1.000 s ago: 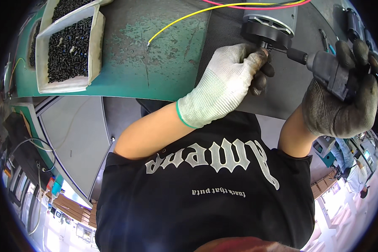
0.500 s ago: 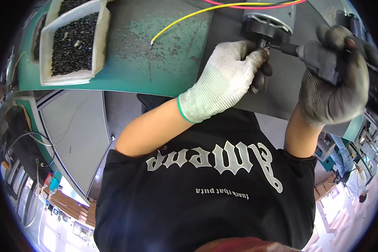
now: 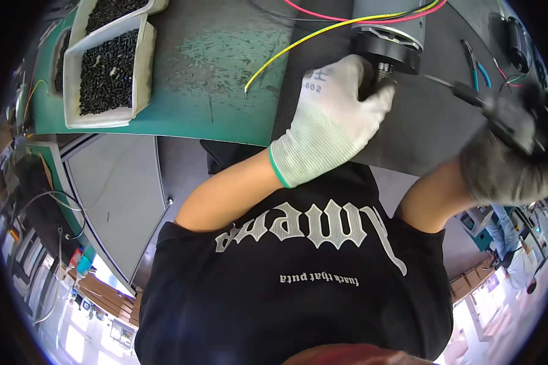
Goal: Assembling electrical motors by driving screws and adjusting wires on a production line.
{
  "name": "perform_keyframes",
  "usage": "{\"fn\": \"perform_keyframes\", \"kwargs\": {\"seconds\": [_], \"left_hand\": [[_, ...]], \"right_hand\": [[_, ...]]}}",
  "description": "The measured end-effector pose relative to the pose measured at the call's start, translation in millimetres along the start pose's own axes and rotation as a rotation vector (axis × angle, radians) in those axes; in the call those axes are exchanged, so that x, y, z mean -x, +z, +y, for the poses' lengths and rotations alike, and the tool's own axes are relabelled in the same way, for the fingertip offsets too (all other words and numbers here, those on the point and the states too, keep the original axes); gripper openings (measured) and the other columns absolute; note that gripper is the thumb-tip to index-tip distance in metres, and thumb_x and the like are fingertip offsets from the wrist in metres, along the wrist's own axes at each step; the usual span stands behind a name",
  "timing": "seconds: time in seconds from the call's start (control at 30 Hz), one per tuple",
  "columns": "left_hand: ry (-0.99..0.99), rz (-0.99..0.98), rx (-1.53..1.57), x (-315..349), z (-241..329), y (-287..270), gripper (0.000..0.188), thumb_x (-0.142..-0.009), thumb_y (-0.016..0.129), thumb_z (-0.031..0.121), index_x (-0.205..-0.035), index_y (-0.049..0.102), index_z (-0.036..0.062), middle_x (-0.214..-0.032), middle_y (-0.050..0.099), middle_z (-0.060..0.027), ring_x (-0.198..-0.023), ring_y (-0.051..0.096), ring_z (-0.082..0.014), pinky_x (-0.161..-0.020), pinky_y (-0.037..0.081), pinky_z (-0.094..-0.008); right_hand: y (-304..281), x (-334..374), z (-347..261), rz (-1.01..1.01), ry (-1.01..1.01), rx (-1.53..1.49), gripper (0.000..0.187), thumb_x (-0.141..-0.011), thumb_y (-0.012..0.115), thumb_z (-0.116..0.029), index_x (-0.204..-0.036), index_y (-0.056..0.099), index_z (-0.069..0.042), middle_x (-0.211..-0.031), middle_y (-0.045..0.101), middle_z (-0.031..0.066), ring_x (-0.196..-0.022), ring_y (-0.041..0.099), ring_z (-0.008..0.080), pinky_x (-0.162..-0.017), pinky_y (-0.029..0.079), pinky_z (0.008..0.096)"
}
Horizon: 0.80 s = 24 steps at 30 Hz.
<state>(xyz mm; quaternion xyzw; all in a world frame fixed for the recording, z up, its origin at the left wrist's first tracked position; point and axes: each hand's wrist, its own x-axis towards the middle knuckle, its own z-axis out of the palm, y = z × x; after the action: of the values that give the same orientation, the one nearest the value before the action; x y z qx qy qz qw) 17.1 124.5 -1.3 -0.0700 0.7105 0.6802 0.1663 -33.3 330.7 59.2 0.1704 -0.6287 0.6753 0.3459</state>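
Observation:
A grey cylindrical motor (image 3: 402, 13) with a black end collar (image 3: 386, 53) lies at the top middle. From the collar a short metal shaft (image 3: 383, 71) sticks out toward me. My left hand (image 3: 341, 115), in a white knit glove, has its thumb and fingers closed around that shaft; the fingertips are partly hidden. At the right, my gloved right hand (image 3: 505, 167) grips a dark powered screwdriver (image 3: 511, 118), smeared by motion. Its thin bit (image 3: 439, 80) points left toward the shaft, apart from it. Yellow, red and black wires (image 3: 323, 31) cross over the motor.
White bins (image 3: 141, 67) of small black parts stand on the green worktop (image 3: 225, 115) at the left. Blue-handled pliers (image 3: 476, 67) and a black cylinder (image 3: 517, 45) lie on the dark mat (image 3: 420, 131) side. Another person (image 3: 520, 264) is at the far right.
My right hand has drawn the screwdriver rightward, away from the shaft, which its tip was at before. My left hand stays at the shaft, its back turned more into view.

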Motion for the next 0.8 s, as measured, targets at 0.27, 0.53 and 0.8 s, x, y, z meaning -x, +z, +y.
{"fn": "perform_keyframes", "kwargs": {"seconds": [0.27,0.53,0.8], "left_hand": [[0.531,0.293,-0.719,-1,-26,-2,0.024,-0.081,0.072,0.023,-0.087,0.059,0.0034,-0.07,0.064,-0.012,-0.061,0.065,-0.0282,-0.058,0.052,-0.0373],[0.636,0.043,-0.557,44,-1,-52,0.017,-0.081,0.07,0.021,-0.088,0.064,0.0061,-0.068,0.057,-0.0092,-0.061,0.061,-0.0264,-0.054,0.05,-0.0355],[0.192,1.124,-1.045,90,61,-274,0.015,-0.088,0.063,0.016,-0.095,0.071,0.0056,-0.08,0.07,-0.0074,-0.07,0.063,-0.0147,-0.07,0.049,-0.0269]], "right_hand": [[-107,-14,7,0.293,0.147,0.714,0.036,-0.089,0.063,-0.026,-0.108,0.061,0.005,-0.095,0.067,0.018,-0.081,0.067,0.0237,-0.077,0.058,0.0321],[-110,4,41,-0.601,-0.224,1.511,0.062,-0.097,0.05,-0.043,-0.137,0.042,0.005,-0.135,0.048,0.0252,-0.118,0.051,0.0402,-0.106,0.038,0.0488],[-170,1,69,-0.65,0.178,1.563,0.064,-0.096,0.047,-0.051,-0.137,0.045,-0.001,-0.133,0.046,0.0252,-0.124,0.042,0.0407,-0.105,0.033,0.0481]]}}
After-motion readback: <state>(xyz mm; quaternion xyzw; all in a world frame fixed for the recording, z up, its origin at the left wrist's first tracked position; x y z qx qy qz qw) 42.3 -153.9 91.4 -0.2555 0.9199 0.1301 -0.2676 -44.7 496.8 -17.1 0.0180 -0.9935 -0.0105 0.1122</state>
